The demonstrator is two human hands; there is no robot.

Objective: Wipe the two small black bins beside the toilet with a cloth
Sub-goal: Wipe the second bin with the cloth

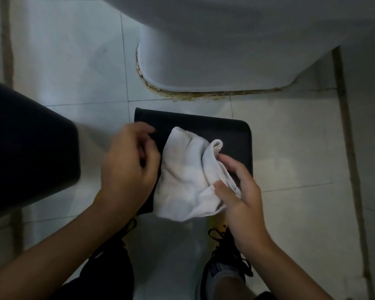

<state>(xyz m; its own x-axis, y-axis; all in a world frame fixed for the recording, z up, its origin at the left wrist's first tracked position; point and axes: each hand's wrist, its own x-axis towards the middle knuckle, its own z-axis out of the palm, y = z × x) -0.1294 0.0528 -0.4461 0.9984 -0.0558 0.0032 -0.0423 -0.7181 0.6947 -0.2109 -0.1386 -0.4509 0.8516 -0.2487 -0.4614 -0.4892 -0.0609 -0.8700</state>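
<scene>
A small black bin stands on the tiled floor just in front of the toilet base, seen from above with its flat top showing. A crumpled white cloth lies on that top. My right hand pinches the cloth's right fold. My left hand is at the bin's left side with fingers curled against the cloth's left edge; the hand is blurred. A second black bin stands at the far left, cut off by the frame edge.
The white toilet base rises right behind the bin, with a stained seal along the floor. Pale floor tiles spread around. My two black laced shoes are planted just below the bin.
</scene>
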